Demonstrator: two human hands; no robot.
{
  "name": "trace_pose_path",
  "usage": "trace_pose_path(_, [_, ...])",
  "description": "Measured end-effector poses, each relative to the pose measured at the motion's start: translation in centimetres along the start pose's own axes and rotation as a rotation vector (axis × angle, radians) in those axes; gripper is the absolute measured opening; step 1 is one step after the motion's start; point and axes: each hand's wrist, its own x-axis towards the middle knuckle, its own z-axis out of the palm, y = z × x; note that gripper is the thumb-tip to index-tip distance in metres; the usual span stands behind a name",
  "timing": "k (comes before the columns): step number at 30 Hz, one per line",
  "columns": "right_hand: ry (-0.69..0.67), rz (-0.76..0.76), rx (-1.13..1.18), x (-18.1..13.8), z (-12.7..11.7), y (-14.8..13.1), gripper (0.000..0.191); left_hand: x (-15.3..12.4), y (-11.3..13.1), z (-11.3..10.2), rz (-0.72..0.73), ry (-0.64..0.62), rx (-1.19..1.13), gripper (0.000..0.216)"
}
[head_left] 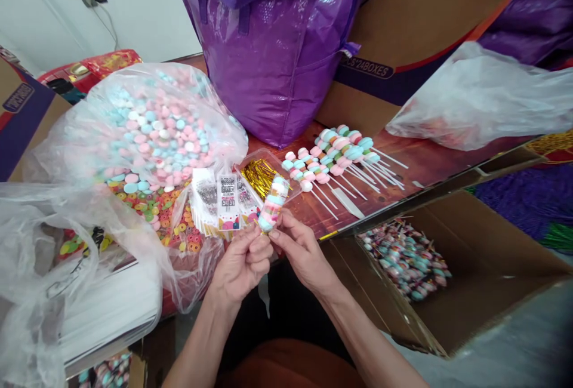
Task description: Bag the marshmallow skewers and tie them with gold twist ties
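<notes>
A bagged marshmallow skewer [273,203] stands tilted between my hands, its pink, blue and white pieces showing through clear wrapping. My left hand [242,262] is closed around its lower end. At the same spot the fingertips of my right hand [304,248] pinch the gathered base, where a bit of gold shows. Just behind are gold twist ties [260,174] in a clear plastic tray [293,191]. Printed clear bags [227,194] lie fanned to the left of it. Unwrapped marshmallow skewers [335,152] with white sticks lie in a row to the right.
A big clear bag of loose marshmallows [156,131] and ring-shaped gummies [183,221] fill the left side. Behind stands a purple bag [277,59]. A cardboard box [483,268] with wrapped skewers sits below the table's right edge. A white plastic bag [483,101] lies back right.
</notes>
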Motion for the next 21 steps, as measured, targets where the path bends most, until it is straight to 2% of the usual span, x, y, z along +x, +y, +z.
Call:
trace_pose_path(2, [-0.077,-0.052,-0.111,-0.1,-0.5,-0.5,0.014,-0.4,0.2,0.1,-0.058,-0.043,0.016,0.046])
trace_pose_path(4, [-0.097,-0.088,-0.234,-0.1,-0.6,-0.7,0.010,-0.4,-0.3,0.2,0.010,-0.005,0.108,0.039])
trace_pose_path(9, [0.069,-0.145,-0.513,-0.4,0.0,-0.2,0.006,-0.2,-2.6,0.2,0.505,0.234,0.491,0.023])
trace_pose_path(11, [0.091,-0.120,-0.524,-0.4,0.0,-0.4,0.006,-0.2,-2.9,0.0,0.600,0.274,0.624,0.019])
trace_pose_path(13, [0.054,-0.088,-0.502,-0.4,-0.1,-0.9,0.007,-0.1,-2.7,-0.3,0.593,0.292,0.622,0.019])
trace_pose_path(16, [0.024,-0.108,-0.524,-0.6,-0.5,-1.3,0.014,0.2,-1.9,-0.4,0.417,0.280,0.385,0.029])
trace_pose_path(19, [0.083,-0.333,-0.669,-0.8,-0.7,-0.9,0.024,0.7,-1.1,-0.2,0.236,0.268,0.172,0.040])
trace_pose_path(21, [0.103,-0.505,-0.809,-0.9,-0.9,-0.4,0.028,0.8,-0.9,0.1,0.194,0.256,0.106,0.044])
